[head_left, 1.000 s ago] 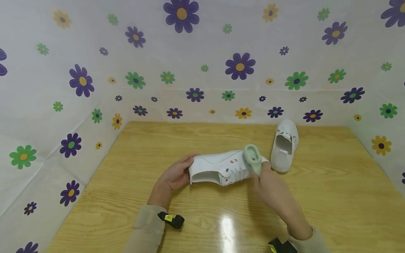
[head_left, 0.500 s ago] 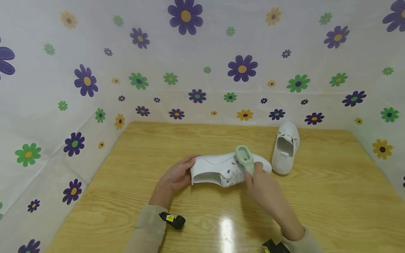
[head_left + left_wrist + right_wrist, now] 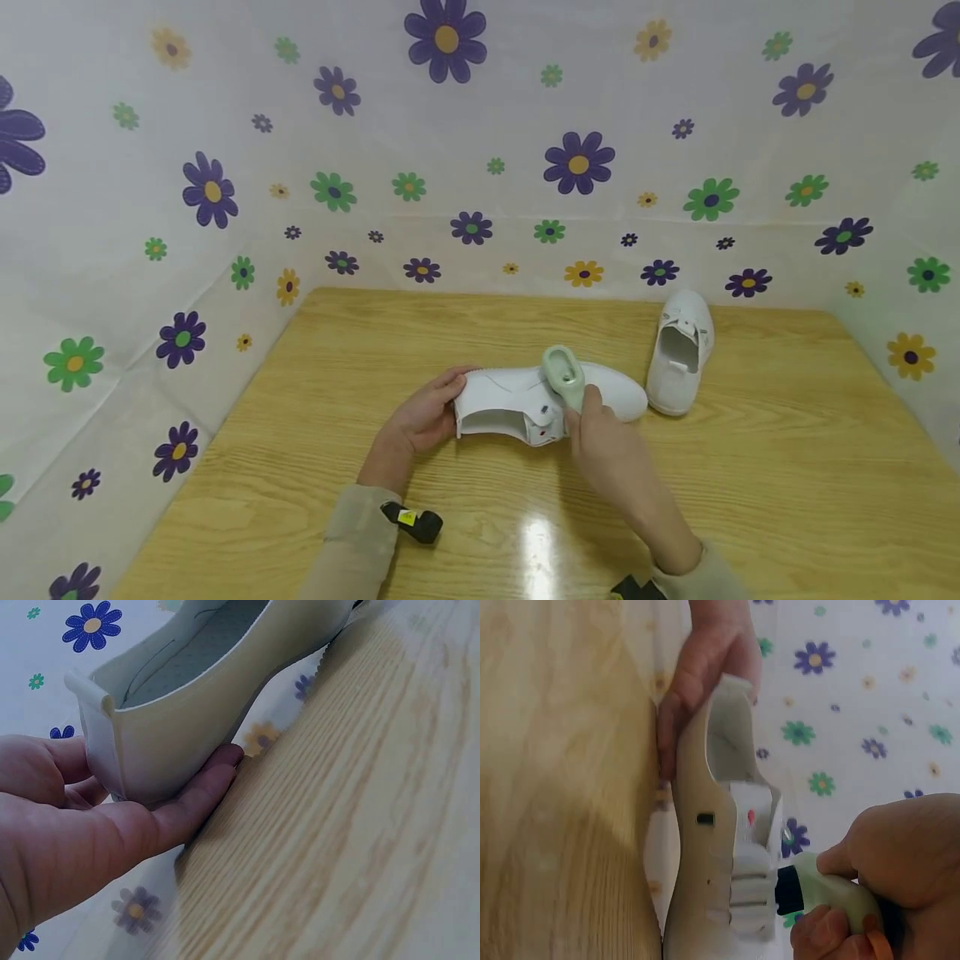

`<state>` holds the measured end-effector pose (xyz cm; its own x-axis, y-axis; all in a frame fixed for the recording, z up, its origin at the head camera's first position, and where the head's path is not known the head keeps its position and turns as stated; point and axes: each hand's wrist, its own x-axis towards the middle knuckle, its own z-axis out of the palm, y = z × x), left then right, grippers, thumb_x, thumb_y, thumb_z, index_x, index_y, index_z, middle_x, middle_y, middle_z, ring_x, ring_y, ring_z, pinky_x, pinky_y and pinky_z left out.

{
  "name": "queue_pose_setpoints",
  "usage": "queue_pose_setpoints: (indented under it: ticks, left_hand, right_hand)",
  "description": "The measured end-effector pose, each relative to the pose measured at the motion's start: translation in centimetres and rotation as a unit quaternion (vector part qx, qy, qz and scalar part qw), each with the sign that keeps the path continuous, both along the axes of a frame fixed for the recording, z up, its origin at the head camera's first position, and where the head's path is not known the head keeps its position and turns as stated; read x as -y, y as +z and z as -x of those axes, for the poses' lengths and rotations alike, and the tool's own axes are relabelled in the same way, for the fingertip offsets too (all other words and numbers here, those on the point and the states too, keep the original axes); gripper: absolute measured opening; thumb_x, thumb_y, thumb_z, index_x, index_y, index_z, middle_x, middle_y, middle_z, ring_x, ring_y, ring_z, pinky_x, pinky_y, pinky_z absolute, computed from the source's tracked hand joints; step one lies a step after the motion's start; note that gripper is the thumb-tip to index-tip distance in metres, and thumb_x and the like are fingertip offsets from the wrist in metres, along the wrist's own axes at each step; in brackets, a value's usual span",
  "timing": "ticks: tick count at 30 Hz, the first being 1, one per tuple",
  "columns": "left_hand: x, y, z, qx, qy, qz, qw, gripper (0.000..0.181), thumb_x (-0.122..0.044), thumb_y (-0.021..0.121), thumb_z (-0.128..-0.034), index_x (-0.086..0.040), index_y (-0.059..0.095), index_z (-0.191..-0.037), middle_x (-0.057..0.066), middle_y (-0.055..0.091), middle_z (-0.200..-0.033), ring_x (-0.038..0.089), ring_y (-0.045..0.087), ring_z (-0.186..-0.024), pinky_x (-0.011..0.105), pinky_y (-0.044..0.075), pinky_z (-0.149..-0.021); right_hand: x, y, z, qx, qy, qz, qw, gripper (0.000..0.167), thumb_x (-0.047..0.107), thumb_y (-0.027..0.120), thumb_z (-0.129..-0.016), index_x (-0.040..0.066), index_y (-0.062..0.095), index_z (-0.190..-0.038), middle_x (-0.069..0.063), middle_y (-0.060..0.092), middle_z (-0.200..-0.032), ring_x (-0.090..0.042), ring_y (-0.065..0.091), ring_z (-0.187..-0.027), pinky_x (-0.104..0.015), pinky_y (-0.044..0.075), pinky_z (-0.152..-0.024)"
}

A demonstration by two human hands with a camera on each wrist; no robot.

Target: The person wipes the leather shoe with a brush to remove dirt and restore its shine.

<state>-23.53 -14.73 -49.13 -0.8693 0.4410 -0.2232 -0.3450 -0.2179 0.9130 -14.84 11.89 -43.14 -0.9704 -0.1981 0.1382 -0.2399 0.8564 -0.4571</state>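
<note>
A white shoe (image 3: 495, 390) is tipped on its side above the wooden table, its opening turned towards me and its toe pointing right. My left hand (image 3: 423, 414) grips it at the heel; in the left wrist view, thumb and fingers (image 3: 199, 799) cup the heel from below. My right hand (image 3: 613, 457) holds a pale green brush (image 3: 562, 373) by its handle, over the shoe's upper near the laces. Dark bristles (image 3: 788, 890) meet the upper beside the lacing in the right wrist view. Small red and dark marks show near the laces.
A second white shoe (image 3: 675, 371) stands upright at the back right of the table (image 3: 375, 333), close to the held shoe's toe. Flower-printed white cloth (image 3: 510, 125) walls the table at the back and both sides.
My right hand has drawn the brush leftwards along the shoe, from near the toe to the middle. The left hand keeps its grip on the heel. The view has shifted slightly.
</note>
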Motion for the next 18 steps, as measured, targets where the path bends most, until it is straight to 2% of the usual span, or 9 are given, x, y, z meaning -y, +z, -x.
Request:
queue_pose_setpoints:
  ticks: [4,8,14,16,18]
  left_hand:
    - [-0.1,-0.1,0.0,0.007,-0.004,-0.008,0.9999,0.045,-0.022,0.025,-0.1112,-0.005,0.028,-0.153,0.008,0.044,-0.135,0.017,0.049,-0.113,0.032,0.047,-0.088]
    - [-0.1,-0.1,0.0,0.008,-0.008,-0.009,0.9999,0.045,-0.022,0.025,-0.1112,-0.006,0.027,-0.153,0.007,0.043,-0.135,0.017,0.049,-0.112,0.033,0.046,-0.088]
    - [-0.1,-0.4,0.1,0.009,-0.002,-0.007,0.9999,0.043,-0.024,0.026,-0.1112,-0.009,0.031,-0.151,0.007,0.043,-0.135,0.016,0.049,-0.111,0.033,0.046,-0.087]
    - [-0.1,-0.4,0.2,0.008,0.000,-0.007,0.9999,0.043,-0.024,0.027,-0.1111,-0.009,0.032,-0.151,0.007,0.043,-0.136,0.016,0.049,-0.111,0.032,0.046,-0.088]
    - [-0.1,-0.4,0.2,0.008,0.001,-0.009,0.9999,0.043,-0.024,0.027,-0.1111,-0.009,0.032,-0.151,0.006,0.043,-0.136,0.016,0.049,-0.112,0.032,0.046,-0.088]
  right_hand:
    - [0.1,0.1,-0.5,-0.015,-0.016,-0.028,0.9994,0.045,0.022,0.044,-0.107,-0.014,0.039,-0.134,-0.024,0.061,-0.085,-0.031,0.063,-0.064,-0.043,0.050,-0.050]
    - [-1.4,1.2,-0.6,0.002,-0.045,-0.049,0.9978,0.053,0.023,0.041,-0.107,-0.016,0.036,-0.141,-0.036,0.063,-0.102,-0.046,0.066,-0.082,-0.054,0.053,-0.063]
    - [-3.0,2.0,-0.4,0.015,-0.068,-0.067,0.9953,0.052,0.020,0.042,-0.106,-0.022,0.034,-0.136,-0.035,0.064,-0.088,-0.042,0.067,-0.070,-0.050,0.051,-0.052]
    - [-2.6,1.7,-0.4,0.007,-0.060,-0.065,0.9961,0.052,0.020,0.042,-0.106,-0.022,0.035,-0.137,-0.033,0.065,-0.086,-0.039,0.066,-0.068,-0.048,0.051,-0.051]
    - [-1.7,1.3,-0.5,0.007,-0.035,-0.056,0.9978,0.053,0.021,0.043,-0.106,-0.021,0.035,-0.139,-0.033,0.065,-0.091,-0.036,0.066,-0.069,-0.047,0.051,-0.053]
